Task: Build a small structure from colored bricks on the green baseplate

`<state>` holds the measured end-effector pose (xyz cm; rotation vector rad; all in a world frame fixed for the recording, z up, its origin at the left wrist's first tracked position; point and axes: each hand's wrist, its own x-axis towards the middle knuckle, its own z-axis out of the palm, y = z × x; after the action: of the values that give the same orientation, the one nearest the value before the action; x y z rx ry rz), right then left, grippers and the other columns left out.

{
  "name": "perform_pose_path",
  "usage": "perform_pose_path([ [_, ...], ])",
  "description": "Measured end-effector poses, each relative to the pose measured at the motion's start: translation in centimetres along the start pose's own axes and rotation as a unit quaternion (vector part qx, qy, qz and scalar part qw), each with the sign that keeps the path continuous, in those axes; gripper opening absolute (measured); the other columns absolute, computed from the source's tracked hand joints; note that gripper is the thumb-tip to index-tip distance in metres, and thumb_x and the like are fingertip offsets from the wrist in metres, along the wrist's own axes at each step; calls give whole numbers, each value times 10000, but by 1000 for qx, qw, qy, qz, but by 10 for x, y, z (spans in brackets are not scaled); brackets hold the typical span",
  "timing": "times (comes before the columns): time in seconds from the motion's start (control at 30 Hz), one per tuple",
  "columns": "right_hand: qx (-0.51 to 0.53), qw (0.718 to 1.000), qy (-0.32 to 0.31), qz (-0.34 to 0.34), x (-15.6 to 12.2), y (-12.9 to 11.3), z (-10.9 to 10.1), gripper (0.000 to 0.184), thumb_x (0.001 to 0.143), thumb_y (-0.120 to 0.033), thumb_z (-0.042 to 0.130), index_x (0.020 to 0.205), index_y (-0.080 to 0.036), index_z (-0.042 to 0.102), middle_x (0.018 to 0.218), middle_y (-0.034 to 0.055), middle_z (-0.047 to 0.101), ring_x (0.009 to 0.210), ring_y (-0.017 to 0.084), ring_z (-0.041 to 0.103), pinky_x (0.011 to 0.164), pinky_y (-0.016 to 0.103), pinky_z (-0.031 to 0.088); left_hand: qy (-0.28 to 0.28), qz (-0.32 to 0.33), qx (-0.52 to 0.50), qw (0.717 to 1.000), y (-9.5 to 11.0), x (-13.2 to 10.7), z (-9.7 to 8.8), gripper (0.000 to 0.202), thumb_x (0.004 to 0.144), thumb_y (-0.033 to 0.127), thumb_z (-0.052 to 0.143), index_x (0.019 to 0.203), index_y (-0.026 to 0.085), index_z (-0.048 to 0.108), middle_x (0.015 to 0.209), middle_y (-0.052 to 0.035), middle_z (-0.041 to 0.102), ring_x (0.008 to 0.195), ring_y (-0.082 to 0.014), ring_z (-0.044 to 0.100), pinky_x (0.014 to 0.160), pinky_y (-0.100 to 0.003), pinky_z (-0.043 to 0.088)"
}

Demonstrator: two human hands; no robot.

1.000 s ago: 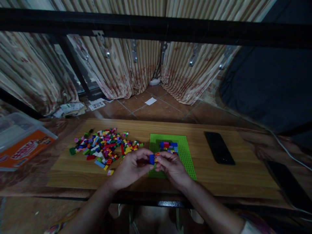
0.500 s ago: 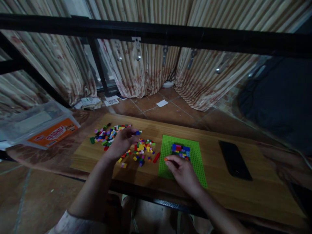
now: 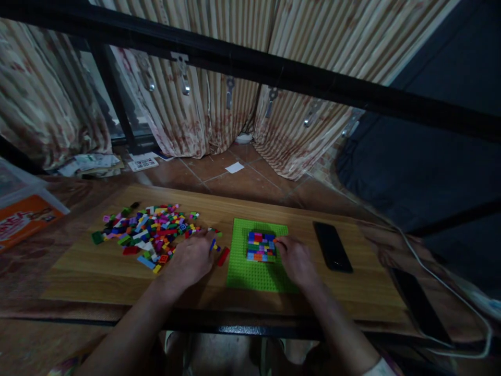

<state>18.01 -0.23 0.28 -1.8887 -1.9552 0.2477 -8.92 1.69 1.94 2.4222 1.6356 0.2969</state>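
Note:
A green baseplate [image 3: 250, 271] lies on the wooden table with a small block of coloured bricks [image 3: 261, 246] built on it. My right hand [image 3: 296, 259] rests on the plate's right side, its fingertips at the right edge of that block, fingers curled. My left hand [image 3: 190, 260] lies palm down, fingers spread, over the near right end of a pile of loose coloured bricks [image 3: 146, 234]. A red brick [image 3: 223, 256] lies between my left hand and the plate.
A black phone [image 3: 332, 246] lies right of the plate. An orange-labelled clear box [image 3: 23, 215] sits at the far left. A second dark device [image 3: 420, 306] and a cable [image 3: 442, 284] are at the right. A black bar [image 3: 274, 68] crosses overhead; curtains hang behind.
My right hand moved from the plate's near left corner to the right side of the built block. My left hand drew back from the pile's middle to its near right end.

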Motion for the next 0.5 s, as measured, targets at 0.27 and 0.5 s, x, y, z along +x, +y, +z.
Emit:
perform_pose_path([
  [0.27,-57,998,-17,-25,3,-7,3,226,912,-173,431,874,-185,654,874,76,645,790,179,600,727,272,422,2,20,1,1000,8,6,5,357,776,79,437,1076,143,619,1107,-146,630,1056,-277,592,924,-404,462],
  [0.5,-56,997,-42,-26,6,-9,5,203,891,-147,451,857,-184,647,879,74,651,789,174,600,723,265,411,2,81,-81,993,31,12,8,303,816,116,456,1068,178,613,1116,-95,598,1031,-222,568,957,-374,448],
])
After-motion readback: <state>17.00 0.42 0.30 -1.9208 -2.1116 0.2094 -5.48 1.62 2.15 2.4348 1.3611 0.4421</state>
